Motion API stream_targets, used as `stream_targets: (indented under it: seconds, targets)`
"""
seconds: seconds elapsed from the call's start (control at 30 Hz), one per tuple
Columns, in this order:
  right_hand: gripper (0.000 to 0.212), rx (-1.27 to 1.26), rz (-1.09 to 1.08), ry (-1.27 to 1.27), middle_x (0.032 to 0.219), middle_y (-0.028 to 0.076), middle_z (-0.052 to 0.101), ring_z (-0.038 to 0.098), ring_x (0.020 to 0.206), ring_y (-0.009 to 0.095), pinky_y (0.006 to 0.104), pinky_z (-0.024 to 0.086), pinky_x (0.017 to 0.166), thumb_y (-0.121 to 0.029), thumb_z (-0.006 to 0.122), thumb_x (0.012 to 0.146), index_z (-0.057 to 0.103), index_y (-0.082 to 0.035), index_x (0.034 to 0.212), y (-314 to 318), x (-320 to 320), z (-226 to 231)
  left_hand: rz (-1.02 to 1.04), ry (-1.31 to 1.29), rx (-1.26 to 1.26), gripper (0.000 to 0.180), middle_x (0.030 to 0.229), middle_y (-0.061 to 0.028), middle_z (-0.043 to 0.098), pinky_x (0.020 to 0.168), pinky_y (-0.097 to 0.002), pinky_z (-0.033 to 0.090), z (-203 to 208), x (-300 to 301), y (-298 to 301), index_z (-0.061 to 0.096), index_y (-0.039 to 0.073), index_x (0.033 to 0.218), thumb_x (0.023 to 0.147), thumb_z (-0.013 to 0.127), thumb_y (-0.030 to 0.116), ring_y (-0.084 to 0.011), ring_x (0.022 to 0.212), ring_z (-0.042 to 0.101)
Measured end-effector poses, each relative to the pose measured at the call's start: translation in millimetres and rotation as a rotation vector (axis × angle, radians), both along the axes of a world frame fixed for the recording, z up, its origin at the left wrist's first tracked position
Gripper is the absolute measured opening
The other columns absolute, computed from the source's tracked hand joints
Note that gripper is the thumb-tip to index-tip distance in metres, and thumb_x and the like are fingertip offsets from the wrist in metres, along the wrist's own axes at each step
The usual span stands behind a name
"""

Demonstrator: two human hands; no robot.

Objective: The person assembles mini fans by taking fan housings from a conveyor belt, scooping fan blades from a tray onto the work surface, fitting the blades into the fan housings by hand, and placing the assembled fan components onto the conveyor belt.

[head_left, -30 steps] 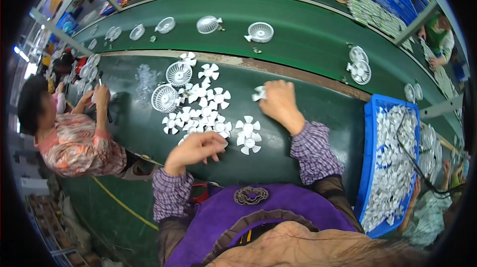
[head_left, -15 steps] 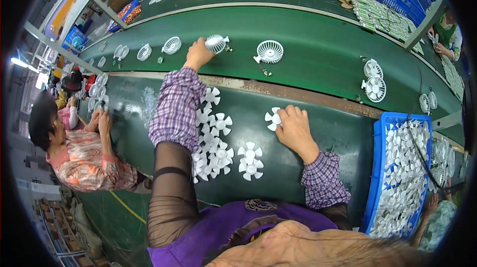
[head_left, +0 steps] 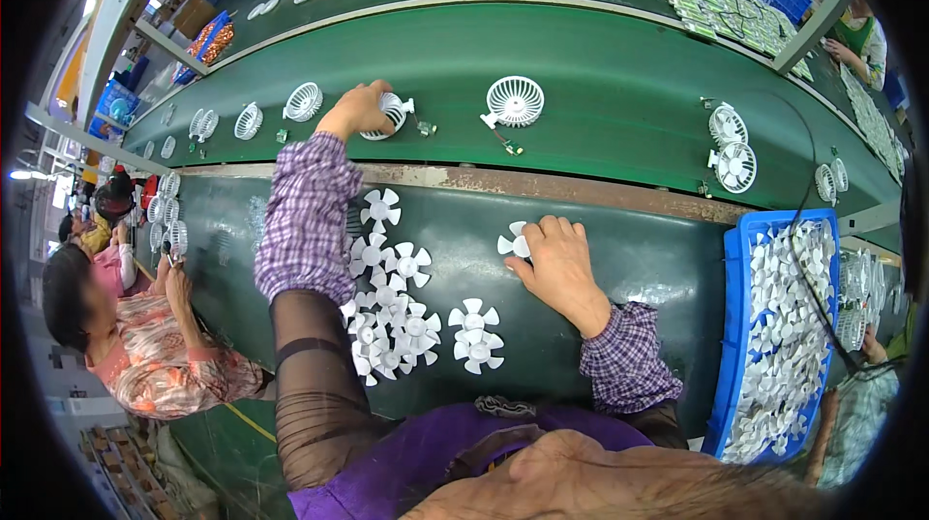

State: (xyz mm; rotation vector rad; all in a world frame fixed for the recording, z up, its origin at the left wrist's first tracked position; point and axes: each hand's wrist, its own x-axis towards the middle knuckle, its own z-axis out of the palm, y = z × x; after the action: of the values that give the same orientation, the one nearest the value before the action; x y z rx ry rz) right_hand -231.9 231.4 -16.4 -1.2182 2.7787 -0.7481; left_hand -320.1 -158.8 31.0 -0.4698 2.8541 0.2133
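Note:
My left hand (head_left: 360, 110) reaches over the green belt and grips a white round fan housing (head_left: 385, 118) with slotted ribs. A small green circuit board on wires (head_left: 426, 128) trails from that housing. On the dark green bench, my right hand (head_left: 559, 264) has its fingers and thumb at a white fan blade (head_left: 514, 239), partly covering it. Between my arms lies a loose cluster of white fan blades (head_left: 392, 322). A small overlapping group of the same blades (head_left: 474, 334) is beside it.
More fan housings (head_left: 515, 101) sit along the belt (head_left: 619, 85). To my right stands a blue crate (head_left: 733, 326) full of fan blades, with a dark cable (head_left: 821, 302) across it. A co-worker (head_left: 155, 336) sits at left; others are across the belt and at right.
My left hand and the fan housing have come slightly nearer to me. My right hand remains at its fan blade. The whole view has shifted a little.

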Motion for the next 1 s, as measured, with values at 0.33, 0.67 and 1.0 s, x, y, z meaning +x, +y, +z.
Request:
stream_targets:
  seconds: [0.33, 0.67, 1.0]
  targets:
    - [0.029, -0.081, -0.038, 0.096, 0.085, 0.012, 0.057, 0.055, 0.086, 0.029, 0.0411, 0.039, 0.076, -0.021, 0.072, 0.071, 0.063, -0.003, 0.091, -4.7, -1.1, -8.4, -0.448, -0.272, 0.174, 0.069, 0.128, -0.0182, 0.056, 0.098, -0.0410, 0.044, 55.8, 86.8, 96.3, 0.057, 0.017, 0.127, 0.066, 0.080, 0.039, -0.0353, 0.118, 0.054]
    - [0.030, -0.096, -0.007, 0.109, 0.090, 0.014, 0.059, 0.056, 0.089, 0.032, 0.0437, 0.040, 0.077, -0.020, 0.071, 0.069, 0.062, -0.004, 0.093, -1.0, 6.5, -14.1, 0.238, 0.224, 0.797, 0.044, 0.087, -0.0186, 0.070, 0.065, -0.0383, 0.058, -46.6, -68.9, 171.1, 0.071, -0.005, 0.088, 0.070, 0.075, 0.035, -0.0284, 0.074, 0.070]
    - [0.032, -0.062, 0.103, 0.123, 0.091, 0.014, 0.058, 0.055, 0.092, 0.033, 0.0436, 0.041, 0.081, -0.017, 0.071, 0.072, 0.062, -0.002, 0.099, -20.4, 13.1, -3.5, 0.038, 0.486, 1.194, 0.013, 0.080, -0.0194, 0.069, 0.052, -0.0433, 0.060, -71.0, -79.5, 93.8, 0.064, -0.008, 0.075, 0.080, 0.059, 0.003, -0.0284, 0.061, 0.069]
